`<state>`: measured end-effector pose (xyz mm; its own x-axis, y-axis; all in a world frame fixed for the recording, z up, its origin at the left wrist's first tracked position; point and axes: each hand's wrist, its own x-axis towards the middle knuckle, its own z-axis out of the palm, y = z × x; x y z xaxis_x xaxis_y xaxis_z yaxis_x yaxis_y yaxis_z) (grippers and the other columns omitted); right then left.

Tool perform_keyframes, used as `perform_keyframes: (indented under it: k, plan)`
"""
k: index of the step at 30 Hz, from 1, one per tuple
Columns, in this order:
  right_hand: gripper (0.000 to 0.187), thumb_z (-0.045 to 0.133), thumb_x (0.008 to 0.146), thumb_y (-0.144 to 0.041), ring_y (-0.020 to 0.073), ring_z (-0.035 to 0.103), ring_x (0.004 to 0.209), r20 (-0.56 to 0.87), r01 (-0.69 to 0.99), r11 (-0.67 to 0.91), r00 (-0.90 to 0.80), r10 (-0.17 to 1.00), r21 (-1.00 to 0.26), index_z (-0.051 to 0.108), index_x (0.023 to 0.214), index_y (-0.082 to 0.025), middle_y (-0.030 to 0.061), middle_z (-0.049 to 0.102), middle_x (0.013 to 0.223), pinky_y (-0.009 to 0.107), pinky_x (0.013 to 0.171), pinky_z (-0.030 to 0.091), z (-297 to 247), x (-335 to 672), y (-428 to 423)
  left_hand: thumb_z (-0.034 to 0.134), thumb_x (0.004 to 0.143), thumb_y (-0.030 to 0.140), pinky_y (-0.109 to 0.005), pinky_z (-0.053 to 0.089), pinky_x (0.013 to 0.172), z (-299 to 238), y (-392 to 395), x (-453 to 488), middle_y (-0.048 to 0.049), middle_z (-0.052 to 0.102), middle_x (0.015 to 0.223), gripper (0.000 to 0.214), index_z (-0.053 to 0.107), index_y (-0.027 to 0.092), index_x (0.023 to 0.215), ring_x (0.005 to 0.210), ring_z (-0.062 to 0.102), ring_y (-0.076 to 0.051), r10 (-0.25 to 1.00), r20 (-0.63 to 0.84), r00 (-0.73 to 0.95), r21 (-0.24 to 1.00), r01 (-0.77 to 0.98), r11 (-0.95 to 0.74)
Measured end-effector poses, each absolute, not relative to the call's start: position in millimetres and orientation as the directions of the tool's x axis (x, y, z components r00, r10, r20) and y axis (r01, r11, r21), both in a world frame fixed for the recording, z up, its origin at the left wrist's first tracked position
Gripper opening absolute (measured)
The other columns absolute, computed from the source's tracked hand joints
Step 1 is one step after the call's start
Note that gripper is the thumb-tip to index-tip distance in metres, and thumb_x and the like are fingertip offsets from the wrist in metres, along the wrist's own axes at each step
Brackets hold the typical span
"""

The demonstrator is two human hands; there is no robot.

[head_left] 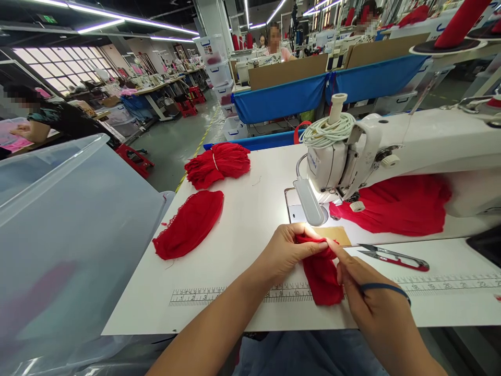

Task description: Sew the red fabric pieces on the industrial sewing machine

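Observation:
A piece of red fabric (323, 279) hangs from both my hands, just in front of the sewing machine (332, 162). My left hand (291, 249) pinches its top edge between thumb and fingers. From the other side, my right hand (362, 282) grips the same edge, its fingertips meeting those of the left; a dark blue band crosses this hand. The fabric's lower end rests over the printed ruler (284, 295) at the table's front. Thread snips (395, 257) lie on the table to the right of my right hand. Another red cloth (403, 203) lies under the machine's arm.
On the left of the white table (250, 219) lie a tied red bundle (219, 163) and a loose red piece (190, 224). A large translucent bin (78, 219) stands against the left edge. A co-worker (35, 117) sits beyond it. Blue cloth troughs (282, 103) hang ahead.

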<state>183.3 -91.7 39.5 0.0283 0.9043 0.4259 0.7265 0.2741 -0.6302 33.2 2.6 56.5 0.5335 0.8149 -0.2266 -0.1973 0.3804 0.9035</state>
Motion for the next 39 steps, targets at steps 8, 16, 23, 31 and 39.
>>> perform_keyframes:
  k: [8,16,23,31,39]
  plan:
    - [0.035,0.062,0.087,-0.041,0.0109,0.048,0.056,-0.105,-0.095,-0.077,0.342,0.934,-0.992,0.070,0.118,-0.025,-0.0022,0.053,0.065,0.021,0.052,0.043,39.4,158.3,-98.0,0.091,0.053,0.032,-0.022,0.040,0.061,59.5,4.3,33.5,0.0009,0.063,0.061,0.034,0.065,0.013,0.064,0.058,0.054,-0.008,0.754,-0.285,0.592,0.825,-0.248,0.507]
    - [0.042,0.085,0.066,-0.043,0.0016,0.015,0.048,-0.419,-0.634,-0.262,0.109,0.901,-0.728,0.075,0.105,-0.032,-0.0066,0.038,0.062,0.013,0.042,0.013,53.3,159.8,-98.9,0.088,0.059,0.027,-0.022,0.039,0.059,58.9,5.3,32.2,0.0018,0.061,0.059,0.029,0.064,0.012,0.065,0.056,0.052,-0.007,0.691,-0.252,0.677,0.781,-0.280,0.559]
    - [0.045,0.089,0.062,-0.042,0.0008,0.010,0.051,-0.474,-0.700,-0.289,0.081,0.877,-0.654,0.076,0.104,-0.033,-0.0067,0.036,0.063,0.011,0.043,0.011,59.6,158.5,-103.3,0.090,0.056,0.029,-0.022,0.037,0.059,58.8,4.0,32.3,0.0020,0.061,0.060,0.033,0.062,0.012,0.064,0.056,0.053,-0.007,0.652,-0.278,0.706,0.761,-0.252,0.598]
    - [0.043,0.080,0.073,-0.046,0.0022,0.027,0.046,-0.375,-0.545,-0.211,0.208,0.903,-0.812,0.073,0.113,-0.031,-0.0044,0.043,0.062,0.011,0.039,0.024,41.8,161.3,-107.2,0.090,0.053,0.031,-0.024,0.040,0.066,59.6,2.2,31.0,0.0002,0.064,0.064,0.037,0.061,0.013,0.064,0.062,0.057,-0.009,0.677,-0.301,0.672,0.797,-0.212,0.565]
    - [0.036,0.053,0.094,-0.026,0.0117,0.058,0.062,0.364,0.485,0.233,0.197,0.910,-0.843,0.063,0.129,-0.029,-0.0002,0.060,0.074,0.020,0.060,0.050,38.5,187.6,-108.0,0.088,0.057,0.035,-0.024,0.040,0.065,60.2,2.1,32.8,0.0001,0.063,0.065,0.033,0.066,0.012,0.067,0.063,0.055,-0.010,0.728,-0.268,0.630,0.854,-0.195,0.483]
